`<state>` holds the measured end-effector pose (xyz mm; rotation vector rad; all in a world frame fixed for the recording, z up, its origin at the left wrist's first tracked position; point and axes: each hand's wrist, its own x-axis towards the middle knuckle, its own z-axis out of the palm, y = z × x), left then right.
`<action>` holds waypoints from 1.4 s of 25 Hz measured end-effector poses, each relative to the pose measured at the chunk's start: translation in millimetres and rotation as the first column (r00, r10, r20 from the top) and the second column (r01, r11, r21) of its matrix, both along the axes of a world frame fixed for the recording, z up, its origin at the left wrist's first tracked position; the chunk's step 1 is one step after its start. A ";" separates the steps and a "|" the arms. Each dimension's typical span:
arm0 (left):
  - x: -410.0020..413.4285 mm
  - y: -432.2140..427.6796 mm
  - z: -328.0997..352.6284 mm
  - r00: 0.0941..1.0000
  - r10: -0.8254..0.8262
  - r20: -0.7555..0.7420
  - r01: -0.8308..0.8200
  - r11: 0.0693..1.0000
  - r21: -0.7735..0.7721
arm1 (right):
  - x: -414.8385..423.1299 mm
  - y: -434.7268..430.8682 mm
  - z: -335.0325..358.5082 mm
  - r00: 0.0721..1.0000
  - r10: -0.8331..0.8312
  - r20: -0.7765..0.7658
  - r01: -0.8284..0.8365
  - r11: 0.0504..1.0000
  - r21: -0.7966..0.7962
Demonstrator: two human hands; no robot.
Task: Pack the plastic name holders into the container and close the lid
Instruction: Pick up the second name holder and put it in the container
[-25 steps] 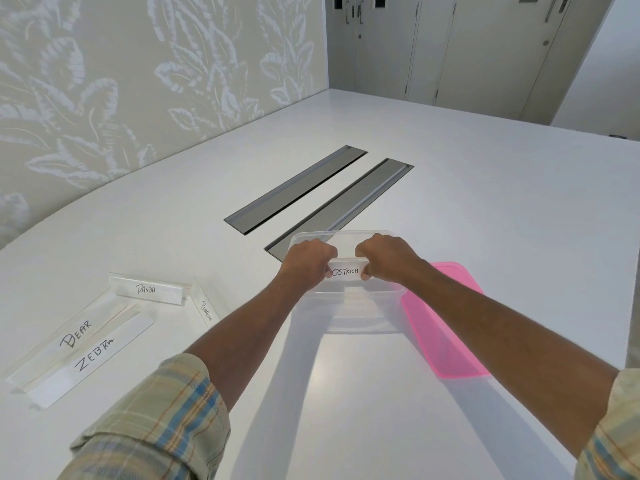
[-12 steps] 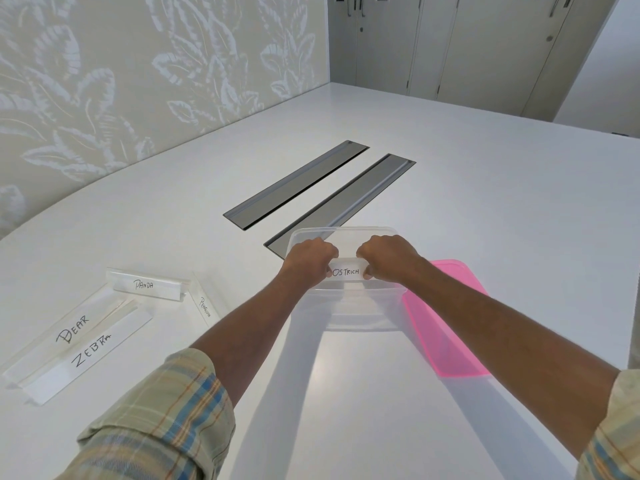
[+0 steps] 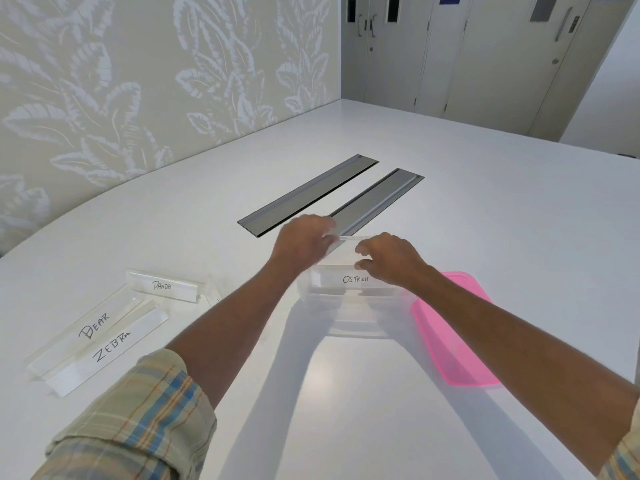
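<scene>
A clear plastic container [image 3: 356, 323] stands on the white table in front of me. Inside it lies a clear name holder marked OSTRICH [image 3: 355, 279]. My left hand [image 3: 304, 242] hovers above the container's far left corner, blurred, fingers loosely spread and holding nothing. My right hand [image 3: 389, 259] sits just above the holder's right end with thumb and fingers apart. The pink lid [image 3: 453, 330] lies flat to the right of the container. To the left rest the holders marked PANDA [image 3: 162, 286], BEAR [image 3: 91, 328] and ZEBRA [image 3: 110, 349].
Two grey recessed cable hatches [image 3: 311, 194] run diagonally across the table just beyond the container. A patterned wall borders the table on the left. Doors stand at the far end of the room. My left forearm hides part of a further holder beside PANDA.
Both hands have let go of the OSTRICH holder, which now rests in the container. My left hand has lifted up and away; my right hand has opened above the holder.
</scene>
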<state>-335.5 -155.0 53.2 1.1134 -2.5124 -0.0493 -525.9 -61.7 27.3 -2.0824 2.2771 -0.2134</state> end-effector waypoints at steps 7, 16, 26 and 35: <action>103.2 -16.2 40.7 0.970 0.161 -0.180 -0.198 0.957 -0.211 | 85.8 -3.7 50.7 0.974 0.092 0.206 -0.030 0.957 -0.289; 205.2 -20.2 -6.4 0.952 0.278 0.130 -0.284 0.958 0.029 | 212.4 -10.9 32.3 0.882 0.244 0.404 -0.163 0.961 -0.225; 238.0 -33.7 -49.1 0.881 0.096 0.463 -0.199 0.964 0.179 | 262.1 -12.9 -37.4 0.939 0.065 0.338 -0.123 0.981 0.152; 235.0 -36.5 -67.0 0.895 0.085 0.438 -0.195 0.957 0.213 | 261.5 -9.5 -45.1 0.959 0.081 0.272 -0.128 0.979 0.160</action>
